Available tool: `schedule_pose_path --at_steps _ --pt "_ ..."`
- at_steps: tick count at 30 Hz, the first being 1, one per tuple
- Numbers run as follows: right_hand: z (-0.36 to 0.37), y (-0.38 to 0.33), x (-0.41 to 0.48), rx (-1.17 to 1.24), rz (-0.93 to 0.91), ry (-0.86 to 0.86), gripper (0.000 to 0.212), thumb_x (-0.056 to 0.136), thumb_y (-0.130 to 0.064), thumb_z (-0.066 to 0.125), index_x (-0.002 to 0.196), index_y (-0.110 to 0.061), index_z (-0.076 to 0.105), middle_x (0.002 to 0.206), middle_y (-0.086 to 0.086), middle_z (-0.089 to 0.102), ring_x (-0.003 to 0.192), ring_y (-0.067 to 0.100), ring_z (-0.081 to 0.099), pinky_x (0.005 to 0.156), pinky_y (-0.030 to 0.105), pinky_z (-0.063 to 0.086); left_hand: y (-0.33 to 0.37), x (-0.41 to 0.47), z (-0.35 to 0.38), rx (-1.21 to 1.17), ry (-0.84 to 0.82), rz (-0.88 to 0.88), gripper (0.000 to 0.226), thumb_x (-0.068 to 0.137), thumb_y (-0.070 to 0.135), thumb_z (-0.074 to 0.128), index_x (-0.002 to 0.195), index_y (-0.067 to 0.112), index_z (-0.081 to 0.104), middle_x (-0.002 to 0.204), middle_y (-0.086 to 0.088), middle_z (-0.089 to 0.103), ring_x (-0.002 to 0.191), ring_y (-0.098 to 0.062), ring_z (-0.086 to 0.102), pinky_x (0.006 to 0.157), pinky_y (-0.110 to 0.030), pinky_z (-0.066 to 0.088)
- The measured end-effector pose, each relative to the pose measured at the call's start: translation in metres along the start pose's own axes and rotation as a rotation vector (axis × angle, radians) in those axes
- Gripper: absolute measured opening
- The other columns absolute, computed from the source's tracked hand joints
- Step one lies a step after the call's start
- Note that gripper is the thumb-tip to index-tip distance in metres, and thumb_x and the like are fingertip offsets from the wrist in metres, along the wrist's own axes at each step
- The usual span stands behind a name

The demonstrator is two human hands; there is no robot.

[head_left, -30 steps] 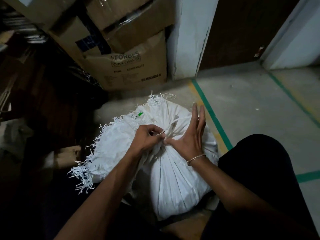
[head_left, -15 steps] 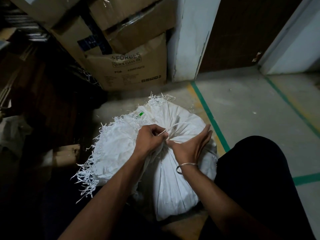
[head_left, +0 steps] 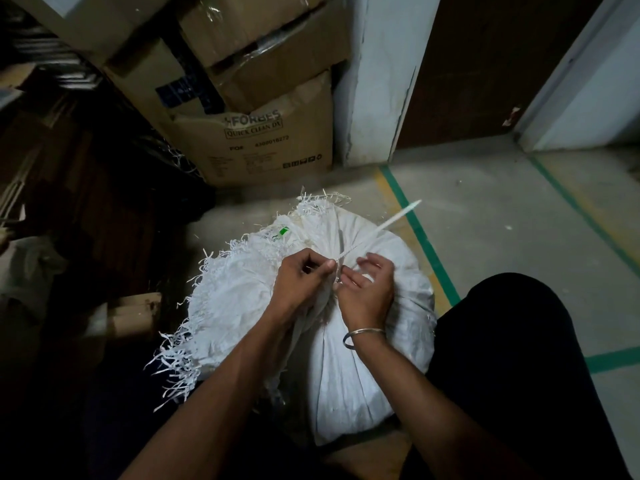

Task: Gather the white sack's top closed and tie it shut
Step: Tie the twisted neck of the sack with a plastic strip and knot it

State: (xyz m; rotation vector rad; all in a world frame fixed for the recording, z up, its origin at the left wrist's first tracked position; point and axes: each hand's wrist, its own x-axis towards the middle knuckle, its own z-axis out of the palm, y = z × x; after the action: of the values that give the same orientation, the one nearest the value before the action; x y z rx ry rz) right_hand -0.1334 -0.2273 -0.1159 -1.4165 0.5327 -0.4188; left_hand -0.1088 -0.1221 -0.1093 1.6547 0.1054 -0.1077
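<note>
Already gathered, the white woven sack (head_left: 363, 375) is being tied, thin white strip (head_left: 391, 221) pinched by left hand (head_left: 301, 282), right hand (head_left: 369, 294) grip unclear.

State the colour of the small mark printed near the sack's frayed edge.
The mark is green, seen best in the head view.

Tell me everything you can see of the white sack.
The white sack is woven, plastic-looking cloth, bulging full, on the concrete floor. Its top is gathered into pleats at a neck; the loose mouth flops left, its edge frayed into a fringe. A small green label shows near the top. A thin white strip sticks out from the neck, up and right. The left hand pinches the strip there; the right hand lies curled on the sack beside it.
</note>
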Motion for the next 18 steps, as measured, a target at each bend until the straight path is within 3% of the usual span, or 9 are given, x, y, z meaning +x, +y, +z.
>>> schedule_pose_path --at_steps 2,6,10,12,15,18 --pt "0.000 0.002 0.002 -0.123 -0.017 -0.043 0.044 0.070 0.019 0.062 0.104 -0.009 0.068 0.097 0.005 0.072 0.092 0.021 0.074 0.079 0.027 0.060 0.000 -0.001 0.000 -0.034 -0.024 -0.005 0.010 0.090 0.009 0.073 0.081 0.005 0.072 0.076 -0.011 0.074 0.073 -0.015 0.069 0.069 -0.029 0.055" --pt "-0.005 -0.004 -0.001 -0.182 -0.057 -0.101 0.029 0.079 0.001 0.071 0.106 -0.007 0.075 0.093 -0.002 0.076 0.086 0.003 0.073 0.080 0.022 0.058 -0.002 0.002 -0.003 -0.025 -0.051 0.008 0.011 0.093 0.004 0.068 0.082 0.006 0.071 0.077 -0.007 0.074 0.074 -0.011 0.069 0.070 -0.023 0.053" --pt "-0.009 -0.009 0.006 -0.156 0.003 -0.178 0.042 0.076 0.000 0.079 0.111 -0.009 0.059 0.087 -0.001 0.070 0.076 -0.001 0.070 0.069 0.013 0.054 -0.004 0.004 -0.005 -0.011 -0.086 0.024 0.013 0.095 0.003 0.066 0.083 0.009 0.071 0.076 -0.002 0.074 0.075 -0.012 0.069 0.074 -0.024 0.053" --pt "-0.010 -0.008 0.012 -0.203 0.049 -0.228 0.053 0.074 -0.002 0.081 0.116 -0.013 0.052 0.088 0.002 0.070 0.076 0.001 0.070 0.072 0.016 0.055 -0.005 0.005 -0.005 -0.004 -0.091 0.029 0.013 0.095 0.002 0.066 0.084 0.007 0.070 0.076 -0.002 0.074 0.075 -0.011 0.068 0.075 -0.025 0.053" --pt "-0.013 -0.007 0.015 -0.211 0.075 -0.254 0.058 0.072 -0.003 0.083 0.121 -0.016 0.052 0.093 0.005 0.072 0.082 0.009 0.071 0.077 0.019 0.055 -0.006 0.007 -0.007 -0.003 -0.102 0.035 0.008 0.095 0.002 0.066 0.089 0.001 0.070 0.080 -0.007 0.073 0.077 -0.013 0.068 0.076 -0.026 0.053" --pt "-0.015 -0.006 0.018 -0.128 0.168 -0.165 0.043 0.073 0.004 0.079 0.113 -0.003 0.063 0.087 0.003 0.073 0.076 0.011 0.070 0.077 0.024 0.057 -0.005 0.006 -0.007 -0.041 -0.070 0.033 0.011 0.096 0.000 0.064 0.095 0.007 0.073 0.084 -0.010 0.076 0.081 -0.018 0.071 0.082 -0.030 0.056"
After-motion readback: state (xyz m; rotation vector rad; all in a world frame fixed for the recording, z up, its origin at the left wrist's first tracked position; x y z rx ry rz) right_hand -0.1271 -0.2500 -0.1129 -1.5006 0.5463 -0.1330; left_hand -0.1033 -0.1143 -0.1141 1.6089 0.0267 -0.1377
